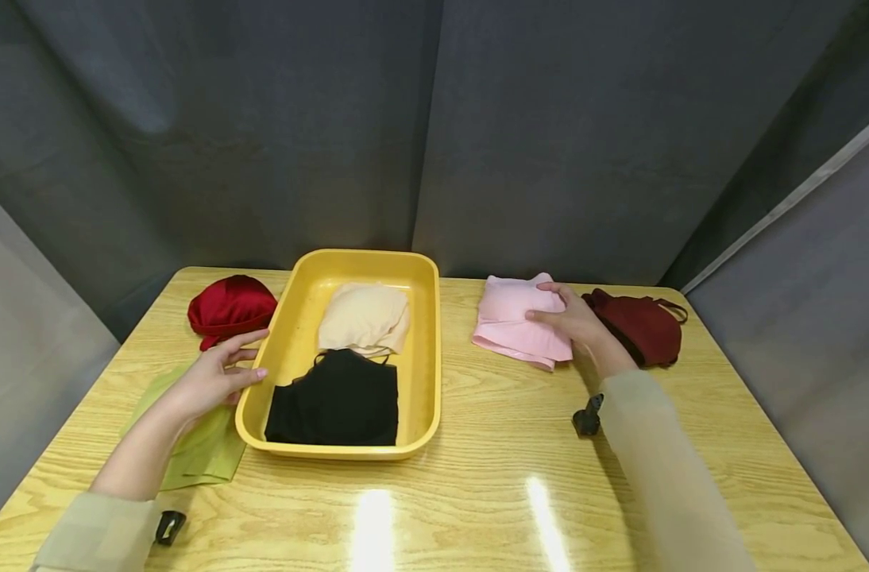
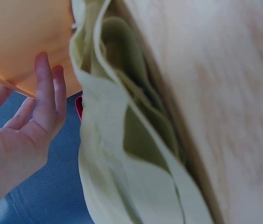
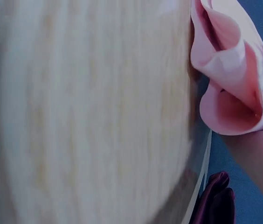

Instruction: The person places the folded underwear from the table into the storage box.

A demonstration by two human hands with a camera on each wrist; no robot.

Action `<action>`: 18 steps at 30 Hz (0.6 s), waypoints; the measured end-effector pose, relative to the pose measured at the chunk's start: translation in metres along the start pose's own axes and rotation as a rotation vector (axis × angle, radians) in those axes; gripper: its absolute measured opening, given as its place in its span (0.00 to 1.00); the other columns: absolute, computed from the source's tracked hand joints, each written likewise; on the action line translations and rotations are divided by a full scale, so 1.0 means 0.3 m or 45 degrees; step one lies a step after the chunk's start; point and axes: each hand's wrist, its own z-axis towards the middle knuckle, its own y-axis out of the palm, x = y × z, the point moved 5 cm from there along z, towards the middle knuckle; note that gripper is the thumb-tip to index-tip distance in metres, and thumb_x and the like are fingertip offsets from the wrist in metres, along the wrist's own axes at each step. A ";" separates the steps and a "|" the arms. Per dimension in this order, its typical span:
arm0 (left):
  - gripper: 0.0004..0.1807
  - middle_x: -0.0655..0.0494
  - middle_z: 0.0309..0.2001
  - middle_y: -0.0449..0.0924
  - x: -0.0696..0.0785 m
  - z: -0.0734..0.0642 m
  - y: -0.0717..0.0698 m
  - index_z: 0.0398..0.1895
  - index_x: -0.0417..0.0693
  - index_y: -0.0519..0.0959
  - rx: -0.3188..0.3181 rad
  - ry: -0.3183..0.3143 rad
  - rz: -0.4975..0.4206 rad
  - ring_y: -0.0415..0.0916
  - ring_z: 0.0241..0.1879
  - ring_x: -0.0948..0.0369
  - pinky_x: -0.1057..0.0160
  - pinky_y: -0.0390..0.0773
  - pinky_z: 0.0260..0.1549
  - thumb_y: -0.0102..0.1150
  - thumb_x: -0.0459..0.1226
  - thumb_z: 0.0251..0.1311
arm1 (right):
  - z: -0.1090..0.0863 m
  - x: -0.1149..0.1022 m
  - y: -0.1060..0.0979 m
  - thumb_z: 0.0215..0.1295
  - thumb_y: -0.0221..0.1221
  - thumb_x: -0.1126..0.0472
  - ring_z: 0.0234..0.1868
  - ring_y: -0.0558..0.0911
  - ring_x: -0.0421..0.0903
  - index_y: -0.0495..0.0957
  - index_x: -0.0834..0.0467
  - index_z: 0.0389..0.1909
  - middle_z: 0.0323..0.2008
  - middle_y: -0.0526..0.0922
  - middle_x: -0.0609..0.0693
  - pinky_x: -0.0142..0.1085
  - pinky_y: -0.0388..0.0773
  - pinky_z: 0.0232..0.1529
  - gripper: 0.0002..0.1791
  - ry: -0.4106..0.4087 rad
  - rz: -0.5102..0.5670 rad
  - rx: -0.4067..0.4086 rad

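Observation:
In the head view my left hand (image 1: 216, 377) is at the left rim of a yellow tray (image 1: 432, 381), its fingers extended. The left wrist view shows those fingers (image 2: 44, 93) against the tray wall. My right hand (image 1: 573, 318) rests on the right side of a folded pink garment (image 1: 509, 318), fingers spread over its top. Seen from the right wrist, the pink garment's layers (image 3: 229, 93) curl open at the edge. Inside the tray lie a folded beige garment (image 1: 363, 316) and, nearer me, a folded black top (image 1: 341, 405) with thin straps.
A shiny red garment (image 1: 230, 306) sits left of the tray, with an olive-green one (image 1: 209, 457) partly beneath my left forearm. At the right lies a maroon garment (image 1: 649, 326) with straps. Grey curtains (image 1: 549, 143) hang behind the wooden table (image 1: 477, 508).

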 end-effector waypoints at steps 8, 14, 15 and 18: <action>0.38 0.34 0.63 0.60 -0.004 0.001 -0.001 0.74 0.52 0.52 -0.002 -0.002 -0.010 0.72 0.42 0.54 0.62 0.76 0.30 0.58 0.38 0.63 | -0.027 -0.015 0.003 0.53 0.69 0.54 0.61 0.60 0.54 0.56 0.53 0.68 0.70 0.50 0.57 0.33 0.68 0.52 0.44 0.012 0.049 -0.062; 0.38 0.34 0.63 0.60 -0.003 0.001 0.000 0.74 0.52 0.52 -0.002 -0.003 -0.015 0.73 0.43 0.54 0.61 0.77 0.31 0.58 0.38 0.63 | -0.057 -0.044 0.007 0.54 0.68 0.54 0.53 0.67 0.53 0.56 0.48 0.68 0.69 0.51 0.56 0.30 0.77 0.38 0.43 0.062 0.150 -0.069; 0.38 0.34 0.63 0.60 -0.003 0.001 0.000 0.74 0.52 0.52 -0.001 -0.002 -0.015 0.73 0.42 0.54 0.62 0.77 0.30 0.58 0.38 0.63 | -0.061 -0.048 0.006 0.54 0.68 0.54 0.53 0.67 0.53 0.56 0.48 0.68 0.69 0.51 0.56 0.29 0.77 0.37 0.42 0.061 0.159 -0.069; 0.38 0.34 0.63 0.60 -0.002 0.001 0.000 0.74 0.52 0.52 -0.004 0.004 -0.023 0.73 0.41 0.54 0.62 0.77 0.29 0.58 0.37 0.63 | -0.069 -0.059 0.001 0.53 0.68 0.54 0.54 0.65 0.52 0.56 0.48 0.67 0.69 0.51 0.55 0.26 0.75 0.37 0.43 0.052 0.177 -0.061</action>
